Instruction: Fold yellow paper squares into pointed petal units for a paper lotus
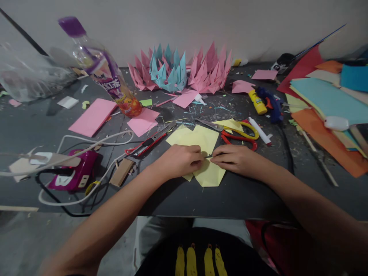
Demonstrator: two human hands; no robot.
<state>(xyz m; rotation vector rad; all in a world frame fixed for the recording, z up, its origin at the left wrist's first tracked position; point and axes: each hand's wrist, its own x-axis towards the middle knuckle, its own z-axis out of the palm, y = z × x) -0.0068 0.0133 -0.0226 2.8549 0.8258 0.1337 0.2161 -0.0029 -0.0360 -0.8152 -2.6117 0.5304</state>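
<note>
My left hand (184, 159) and my right hand (240, 159) meet over a pale yellow piece of paper (211, 176) with cut or folded corners. The fingers of both hands are closed at its upper edge, their tips a small gap apart. Beneath and beyond them lie more yellow sheets (208, 135). Scissors (241, 134) with yellow and red handles rest just past my right hand. A red and black utility knife (151, 142) lies beyond my left forearm. The fingers partly hide the paper's upper edge.
Pink (211, 73) and blue folded-paper pieces (169, 73) stand by the wall. A drink bottle (107, 73) rises at the left, near a magenta power strip (76, 170) with cables. On the right are a blue glue gun (271, 103), a yellow glue stick (258, 102) and coloured sheets (330, 99).
</note>
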